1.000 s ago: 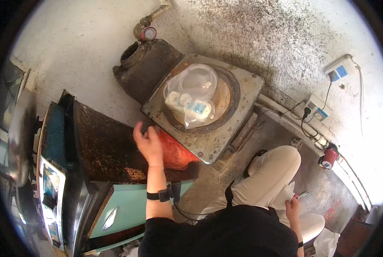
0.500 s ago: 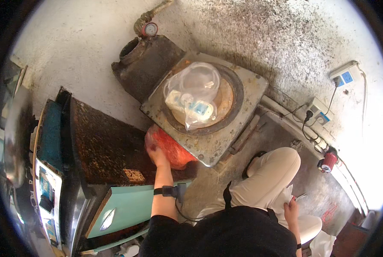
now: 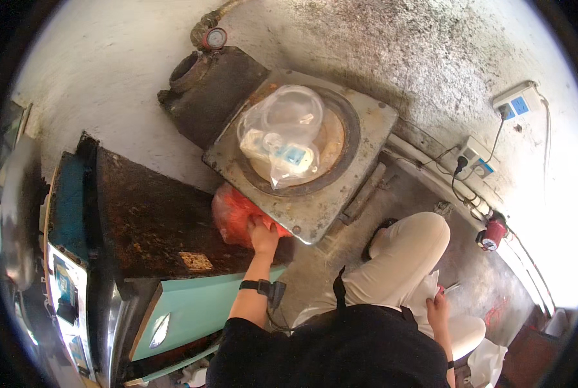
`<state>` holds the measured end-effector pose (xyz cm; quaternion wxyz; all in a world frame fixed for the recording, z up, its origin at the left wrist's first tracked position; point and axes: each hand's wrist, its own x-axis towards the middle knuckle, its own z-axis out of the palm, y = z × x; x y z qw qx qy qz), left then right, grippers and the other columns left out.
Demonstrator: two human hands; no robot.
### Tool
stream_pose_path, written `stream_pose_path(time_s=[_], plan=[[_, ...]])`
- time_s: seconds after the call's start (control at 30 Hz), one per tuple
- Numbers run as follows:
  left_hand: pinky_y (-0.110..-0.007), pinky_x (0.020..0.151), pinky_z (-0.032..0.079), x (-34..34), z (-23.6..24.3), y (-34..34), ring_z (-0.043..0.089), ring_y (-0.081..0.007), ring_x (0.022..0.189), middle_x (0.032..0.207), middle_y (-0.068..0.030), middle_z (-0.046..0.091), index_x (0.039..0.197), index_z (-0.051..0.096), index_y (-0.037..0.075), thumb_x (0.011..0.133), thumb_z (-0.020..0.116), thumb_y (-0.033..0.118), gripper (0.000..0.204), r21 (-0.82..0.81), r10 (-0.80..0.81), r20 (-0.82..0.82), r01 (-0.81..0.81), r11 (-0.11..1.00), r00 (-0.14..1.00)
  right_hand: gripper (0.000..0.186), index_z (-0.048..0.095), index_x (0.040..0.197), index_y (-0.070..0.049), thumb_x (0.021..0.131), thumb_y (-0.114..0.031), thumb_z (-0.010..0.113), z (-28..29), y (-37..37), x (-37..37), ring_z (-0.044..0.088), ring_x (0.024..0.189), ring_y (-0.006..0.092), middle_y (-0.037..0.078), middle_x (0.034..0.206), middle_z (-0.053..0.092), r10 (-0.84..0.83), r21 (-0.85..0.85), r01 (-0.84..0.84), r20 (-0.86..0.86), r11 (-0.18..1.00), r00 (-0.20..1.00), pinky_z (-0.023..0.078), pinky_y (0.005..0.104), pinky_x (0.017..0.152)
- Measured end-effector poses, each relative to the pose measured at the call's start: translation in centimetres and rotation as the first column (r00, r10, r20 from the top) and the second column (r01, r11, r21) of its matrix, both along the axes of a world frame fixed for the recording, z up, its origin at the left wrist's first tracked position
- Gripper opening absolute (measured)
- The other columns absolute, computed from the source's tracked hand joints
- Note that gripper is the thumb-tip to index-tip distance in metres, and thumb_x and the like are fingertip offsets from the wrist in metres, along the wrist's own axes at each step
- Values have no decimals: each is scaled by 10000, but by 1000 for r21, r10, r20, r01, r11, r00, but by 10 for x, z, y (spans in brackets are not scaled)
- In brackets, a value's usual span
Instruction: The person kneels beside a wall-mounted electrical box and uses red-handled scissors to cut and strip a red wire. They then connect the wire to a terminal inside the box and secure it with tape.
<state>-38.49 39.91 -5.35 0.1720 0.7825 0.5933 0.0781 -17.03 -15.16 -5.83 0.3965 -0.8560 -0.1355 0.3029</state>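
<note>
My left hand (image 3: 262, 234) grips a translucent red plastic bag (image 3: 230, 211), which lies at the dark cabinet top, partly under the front corner of a stained metal stove (image 3: 319, 224). A clear plastic bag (image 3: 290, 107) with a white and blue item inside sits on the stove's round plate. My right hand (image 3: 438, 310) is low at my right leg, its fingers closed on white paper (image 3: 424, 282) and a small red item, too hidden to name.
A dark cabinet (image 3: 140, 213) with a pale green front stands left. Behind the stove are a metal flue box (image 3: 214, 90) and a gauge (image 3: 215, 38). On the right wall hang power sockets (image 3: 516, 101), cables and a red pump (image 3: 494, 233) on pipes.
My left hand has moved down from beside the stove onto the red bag, then rightward along it, its fingers now gripping it. My right hand stays by my leg.
</note>
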Motion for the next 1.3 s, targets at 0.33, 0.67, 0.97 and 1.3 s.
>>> stream_pose_path(time_s=[0.33,0.67,0.97,1.3], plan=[[-392,770,473,48,34,-93,600,-337,875,966,-195,622,1080,575,35,826,560,300,366,-622,-740,46,598,505,671,214,568,1006,10,810,-56,513,21,6,2,513,1011,323,211,1063,553,-195,-135,223,193,965,962,412,391,846],[-303,821,472,173,176,-227,587,-197,962,1087,-131,578,1191,467,-31,812,635,105,436,-602,-513,730,779,-173,451,219,541,1010,-56,824,-155,600,122,34,14,604,657,317,185,757,601,-504,228,449,420,864,755,454,375,585],[-411,906,395,239,190,-328,493,-341,1091,1169,-203,515,1225,433,-9,584,788,166,754,178,-717,426,828,-532,-552,287,541,908,-91,747,-287,677,192,30,-10,605,690,314,110,745,616,32,-106,38,592,994,805,473,398,598],[-395,676,449,277,202,-306,566,-343,764,774,-151,583,788,611,50,709,654,177,156,142,-818,409,913,-382,-405,215,597,769,-31,698,-216,683,209,-42,-15,585,680,333,164,730,607,10,-103,21,291,994,957,462,382,622]])
